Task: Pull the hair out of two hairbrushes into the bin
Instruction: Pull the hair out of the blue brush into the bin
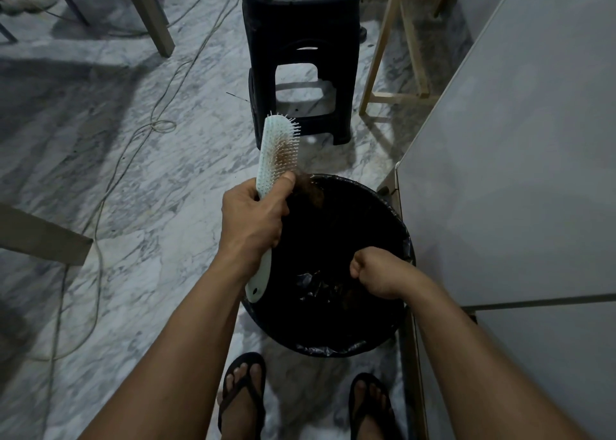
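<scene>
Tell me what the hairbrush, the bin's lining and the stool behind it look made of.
Hairbrush: pale mint plastic, smooth moulded body, thin pale pins, likely plastic too. Bin lining: thin glossy black plastic film, judging by the crinkled shiny folds over the rim. Stool: black moulded plastic with a textured surface and cut-out sides. Floor: grey-veined white stone, probably marble, or tile imitating it.

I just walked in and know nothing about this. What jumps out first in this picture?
A pale mint hairbrush stands nearly upright in the left hand at centre frame, with a brown clump of hair hanging off its bristles. Just below and to the right sits a round black bin lined with a bag, and the right hand is closed in a fist over its opening.
</scene>
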